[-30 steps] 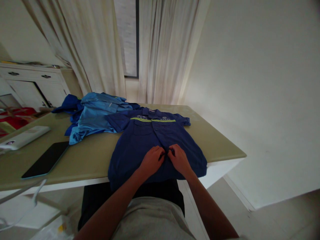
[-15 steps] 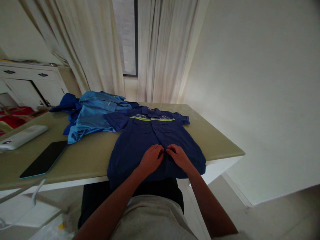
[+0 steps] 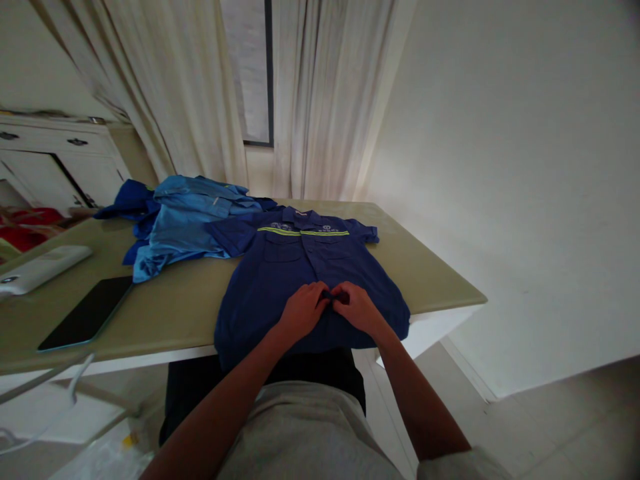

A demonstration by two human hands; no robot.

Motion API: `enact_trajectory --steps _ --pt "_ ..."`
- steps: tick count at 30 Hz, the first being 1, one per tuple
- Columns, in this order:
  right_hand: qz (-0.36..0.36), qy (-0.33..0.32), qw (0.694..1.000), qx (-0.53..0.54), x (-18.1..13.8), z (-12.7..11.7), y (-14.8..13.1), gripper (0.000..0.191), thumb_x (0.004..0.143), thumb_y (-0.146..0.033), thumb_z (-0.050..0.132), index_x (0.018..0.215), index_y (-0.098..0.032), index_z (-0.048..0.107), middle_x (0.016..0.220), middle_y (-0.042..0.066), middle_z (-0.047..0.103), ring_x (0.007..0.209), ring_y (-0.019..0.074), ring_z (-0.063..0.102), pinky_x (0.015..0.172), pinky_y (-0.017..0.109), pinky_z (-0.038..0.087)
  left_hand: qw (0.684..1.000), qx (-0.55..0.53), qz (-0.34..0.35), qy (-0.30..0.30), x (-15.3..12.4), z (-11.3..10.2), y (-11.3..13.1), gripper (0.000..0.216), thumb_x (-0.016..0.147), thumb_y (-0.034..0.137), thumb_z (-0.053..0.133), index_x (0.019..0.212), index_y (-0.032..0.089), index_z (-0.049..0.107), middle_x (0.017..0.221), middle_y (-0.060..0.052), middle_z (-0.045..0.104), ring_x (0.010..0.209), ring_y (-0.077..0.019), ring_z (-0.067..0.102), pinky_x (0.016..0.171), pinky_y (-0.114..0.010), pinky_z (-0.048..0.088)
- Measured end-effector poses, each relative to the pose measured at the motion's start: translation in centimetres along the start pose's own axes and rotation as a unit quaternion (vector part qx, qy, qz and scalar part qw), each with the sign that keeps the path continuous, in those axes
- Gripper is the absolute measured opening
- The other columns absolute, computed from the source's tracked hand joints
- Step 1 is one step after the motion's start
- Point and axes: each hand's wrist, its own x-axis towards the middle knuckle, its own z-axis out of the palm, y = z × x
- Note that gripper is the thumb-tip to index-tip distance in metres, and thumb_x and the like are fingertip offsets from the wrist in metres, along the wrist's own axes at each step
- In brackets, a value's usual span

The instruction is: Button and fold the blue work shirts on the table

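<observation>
A dark navy short-sleeved work shirt (image 3: 280, 280) lies front up on the table, its collar pointing away from me and its hem hanging over the near edge. Yellow-green stripes and pale printing cross its chest. My left hand (image 3: 303, 308) is closed, pinching the front placket in the lower half of the shirt. Right beside it, my right hand (image 3: 358, 308) pinches the same placket, and a bit of cloth is raised between the fingertips. Whether a button sits in the fingers cannot be made out.
Light blue and royal blue shirts (image 3: 185, 217) lie heaped at the table's far left. A dark tablet (image 3: 87, 315) and a white device (image 3: 47, 267) rest on the left of the table (image 3: 165, 313). Curtains (image 3: 330, 100) hang behind, and a wall (image 3: 500, 167) stands at right.
Both hands have drawn closer together on the placket, and a fold of cloth now stands up between the fingertips. The view has shifted slightly.
</observation>
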Motion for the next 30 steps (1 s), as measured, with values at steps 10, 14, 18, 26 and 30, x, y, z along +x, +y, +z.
enact_trajectory --steps 10,14,18,26,30 --pt "-0.056 0.087 0.98 -0.173 -1.0 0.1 -2.1 0.015 0.087 -0.009 0.056 0.088 -0.021 0.065 0.087 0.004 0.067 0.083 0.0201 0.061 0.081 0.032 0.045 0.995 0.06 -0.067 -0.035 1.2 -1.0 1.8 0.014 0.099 0.032 0.053 0.111 0.028 0.059 0.106 -0.002 0.072 0.097 -0.0226 0.069 0.075 -0.031 0.047" --pt "-0.078 0.109 0.968 -0.212 -1.2 0.8 -2.2 0.016 0.09 -0.008 0.054 0.093 -0.02 0.064 0.091 0.006 0.068 0.09 0.023 0.061 0.085 0.034 0.045 0.995 0.07 -0.062 -0.026 1.0 -1.1 2.0 0.018 0.102 0.03 0.046 0.113 0.028 0.06 0.107 -0.004 0.073 0.1 -0.0228 0.069 0.075 -0.03 0.048" --pt "-0.113 0.154 0.946 -0.261 -1.2 1.8 -2.4 0.019 0.09 -0.006 0.052 0.095 -0.02 0.063 0.097 0.009 0.067 0.093 0.026 0.058 0.088 0.037 0.046 0.997 0.04 -0.064 -0.02 1.0 -1.0 1.6 0.019 0.103 0.029 0.044 0.113 0.03 0.061 0.109 -0.002 0.074 0.099 -0.0213 0.07 0.077 -0.03 0.048" --pt "-0.091 0.126 0.963 -0.218 -1.3 2.5 -1.7 0.016 0.092 -0.008 0.055 0.099 -0.019 0.064 0.098 0.008 0.067 0.094 0.0247 0.061 0.087 0.035 0.049 0.996 -0.014 -0.083 -0.026 1.1 -1.0 0.8 0.016 0.099 0.024 0.051 0.111 0.031 0.06 0.11 0.0 0.075 0.098 -0.0188 0.07 0.077 -0.028 0.047" --pt "-0.079 0.112 0.974 -0.18 -1.0 2.2 -1.2 0.01 0.095 -0.015 0.059 0.1 -0.019 0.066 0.098 0.008 0.069 0.095 0.0237 0.064 0.086 0.034 0.049 0.997 -0.031 -0.07 -0.024 1.0 -1.1 0.7 0.017 0.1 0.023 0.05 0.111 0.03 0.061 0.113 0.0 0.074 0.101 -0.0189 0.07 0.078 -0.028 0.048"
